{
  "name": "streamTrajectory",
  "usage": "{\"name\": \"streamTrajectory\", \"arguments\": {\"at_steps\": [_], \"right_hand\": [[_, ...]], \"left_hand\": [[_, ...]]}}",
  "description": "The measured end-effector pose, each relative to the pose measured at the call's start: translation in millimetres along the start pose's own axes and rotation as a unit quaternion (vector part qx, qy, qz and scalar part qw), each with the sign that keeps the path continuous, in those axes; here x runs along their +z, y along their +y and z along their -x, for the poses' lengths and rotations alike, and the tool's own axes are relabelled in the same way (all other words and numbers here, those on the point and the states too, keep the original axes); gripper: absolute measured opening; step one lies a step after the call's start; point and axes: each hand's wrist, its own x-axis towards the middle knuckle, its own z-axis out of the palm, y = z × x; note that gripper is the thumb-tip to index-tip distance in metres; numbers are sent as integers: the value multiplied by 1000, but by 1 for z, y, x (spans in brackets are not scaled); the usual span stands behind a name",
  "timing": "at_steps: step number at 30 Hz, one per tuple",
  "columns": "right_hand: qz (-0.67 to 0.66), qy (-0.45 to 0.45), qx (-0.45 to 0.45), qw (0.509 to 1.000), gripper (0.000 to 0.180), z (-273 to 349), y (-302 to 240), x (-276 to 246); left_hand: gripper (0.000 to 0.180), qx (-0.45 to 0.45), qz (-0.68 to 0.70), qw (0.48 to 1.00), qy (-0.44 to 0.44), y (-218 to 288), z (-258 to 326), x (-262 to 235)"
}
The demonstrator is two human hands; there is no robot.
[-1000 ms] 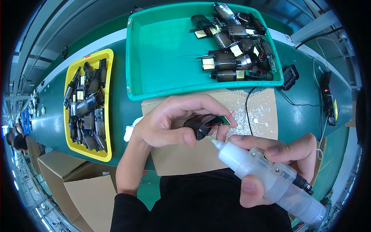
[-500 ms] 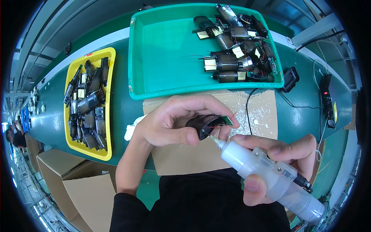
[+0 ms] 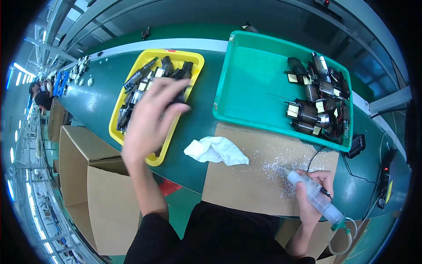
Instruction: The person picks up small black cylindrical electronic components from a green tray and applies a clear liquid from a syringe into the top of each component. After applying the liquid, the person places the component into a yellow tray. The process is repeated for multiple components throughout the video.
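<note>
A green conveyor table (image 3: 198, 119) ran across the view, bearing a teal tray (image 3: 250, 83) of finished small motors on the right and a yellow tray (image 3: 193, 59) of dark motor parts (image 3: 136, 90) on the left, its long axis running away from the person. The left hand (image 3: 151, 114) hovered over that yellow tray, fingers spread and loosely curled, blurred; whether it held a part I could not tell. It was far nearer the parts than the right hand (image 3: 314, 193), which rested well apart on a cardboard sheet (image 3: 246, 176), clamped around a clear dispenser syringe (image 3: 314, 198) whose nozzle pointed up-left toward a crumpled white cloth (image 3: 215, 150).
</note>
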Motion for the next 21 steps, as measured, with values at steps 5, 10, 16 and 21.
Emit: {"name": "streamTrajectory", "arguments": {"at_steps": [5,10,16,21], "right_hand": [[-13,-11,31,999,28,3,12,-5],[-41,3,53,998,30,4,12,-5],[-58,-10,64,996,31,6,12,-10],[-13,-22,28,999,31,4,11,-15]], "left_hand": [[31,-62,-139,986,62,-50,-2,-26],[26,43,-110,992,48,-31,-81,-1],[27,156,-139,976,-64,-20,-240,103],[34,109,-209,927,-292,-6,-323,147]]}}
